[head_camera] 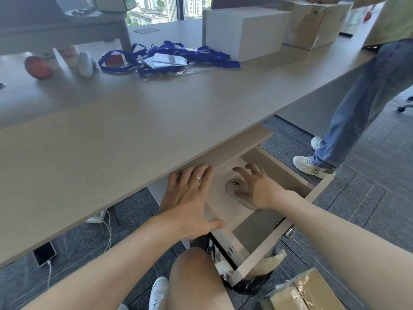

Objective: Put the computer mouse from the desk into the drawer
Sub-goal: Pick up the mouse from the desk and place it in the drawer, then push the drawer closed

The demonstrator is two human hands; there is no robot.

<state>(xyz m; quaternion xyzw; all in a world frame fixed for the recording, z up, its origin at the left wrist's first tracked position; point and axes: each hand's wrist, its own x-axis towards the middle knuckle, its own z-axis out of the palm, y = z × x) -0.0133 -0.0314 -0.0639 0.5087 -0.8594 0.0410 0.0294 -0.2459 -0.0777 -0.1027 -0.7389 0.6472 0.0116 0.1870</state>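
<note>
The beige computer mouse [233,186] lies on the floor of the pulled-out drawer [263,247] under the desk [111,135]. My right hand [254,186] hovers over the mouse's right side with fingers spread; the thumb touches it, and the palm hides part of it. My left hand [192,200] lies flat with fingers apart over the drawer's left edge, thumb on the side wall, fingertips just under the desk's edge. It holds nothing.
Blue lanyards with badge holders [165,57], a red apple [36,67], a white bottle [85,63] and a white box [243,30] sit at the desk's back. Another person's legs [348,121] stand at right. A phone on a cable [43,253], cardboard boxes [306,291] and my knee [194,271] are below.
</note>
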